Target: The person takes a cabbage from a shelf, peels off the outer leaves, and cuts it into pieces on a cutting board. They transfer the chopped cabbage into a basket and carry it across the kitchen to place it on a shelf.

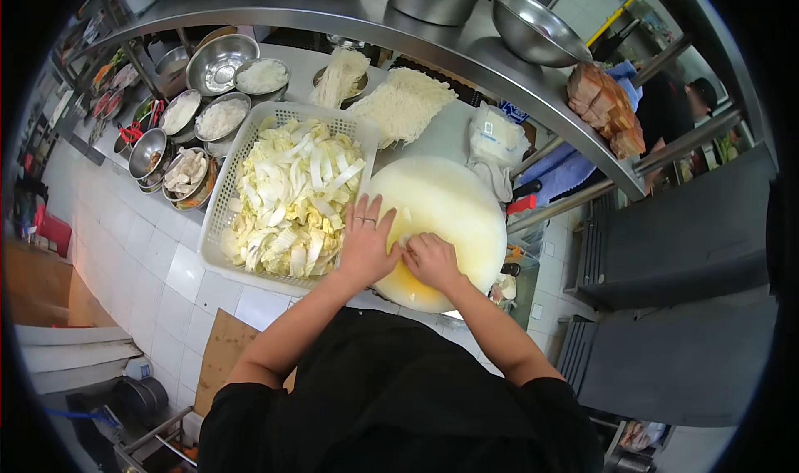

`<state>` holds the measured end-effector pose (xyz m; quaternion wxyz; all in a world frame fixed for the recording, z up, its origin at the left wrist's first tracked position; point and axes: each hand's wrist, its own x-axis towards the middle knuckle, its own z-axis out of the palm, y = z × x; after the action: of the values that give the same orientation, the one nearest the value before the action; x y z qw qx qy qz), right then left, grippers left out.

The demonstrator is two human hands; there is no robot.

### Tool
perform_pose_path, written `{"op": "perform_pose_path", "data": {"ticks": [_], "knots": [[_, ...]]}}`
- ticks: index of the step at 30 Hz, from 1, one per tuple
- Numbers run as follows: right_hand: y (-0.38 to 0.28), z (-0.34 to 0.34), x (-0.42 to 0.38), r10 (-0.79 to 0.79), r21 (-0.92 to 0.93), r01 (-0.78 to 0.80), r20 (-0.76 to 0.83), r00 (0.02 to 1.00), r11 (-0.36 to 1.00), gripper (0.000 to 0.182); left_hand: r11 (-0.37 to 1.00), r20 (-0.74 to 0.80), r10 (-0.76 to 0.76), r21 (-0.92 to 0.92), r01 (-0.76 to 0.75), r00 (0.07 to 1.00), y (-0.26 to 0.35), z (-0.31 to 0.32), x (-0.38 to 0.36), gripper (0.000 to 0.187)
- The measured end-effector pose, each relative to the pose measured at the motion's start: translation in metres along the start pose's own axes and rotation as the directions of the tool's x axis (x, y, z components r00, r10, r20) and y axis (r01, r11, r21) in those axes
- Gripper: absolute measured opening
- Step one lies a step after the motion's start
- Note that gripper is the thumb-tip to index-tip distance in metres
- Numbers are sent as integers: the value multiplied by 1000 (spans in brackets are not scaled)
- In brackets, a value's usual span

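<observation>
My left hand (366, 244) lies with fingers spread at the left side of a round white cutting board (454, 198), close to the basket's rim. Beside it, my right hand (433, 261) rests on the board with its fingers curled together. A small pale bit shows at those fingertips, too small to name. Yellowish wet stains mark the board near both hands. To the left stands a white perforated plastic basket (218, 223) heaped with chopped napa cabbage (295, 194).
Several steel bowls (223, 63) of rice and other food stand left of the basket. Dried noodles (404, 107) lie behind it. A red-handled knife (523, 204) and a white package (497, 136) are right of the board. Overhead, a steel shelf (333, 23) carries a block of meat (605, 111).
</observation>
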<state>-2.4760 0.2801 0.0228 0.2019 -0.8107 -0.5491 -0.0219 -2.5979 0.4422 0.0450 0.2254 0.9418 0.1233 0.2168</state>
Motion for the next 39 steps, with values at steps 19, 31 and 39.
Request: {"op": "perform_pose_path", "data": {"ticks": [19,31,39], "knots": [[-8,-41,177,217,768,-69,-92,972,636,42,967,60,-138,226,121,989,27,59,5,130],[51,-21,-235,402,657,-184,633,661,-731,39,980,258,192,0,-199,947,51,123,60,76],[36,3,-195,516,591,50,657,549,-805,36,891,389,399,-381,-249,830,178,130,-46,70]]}}
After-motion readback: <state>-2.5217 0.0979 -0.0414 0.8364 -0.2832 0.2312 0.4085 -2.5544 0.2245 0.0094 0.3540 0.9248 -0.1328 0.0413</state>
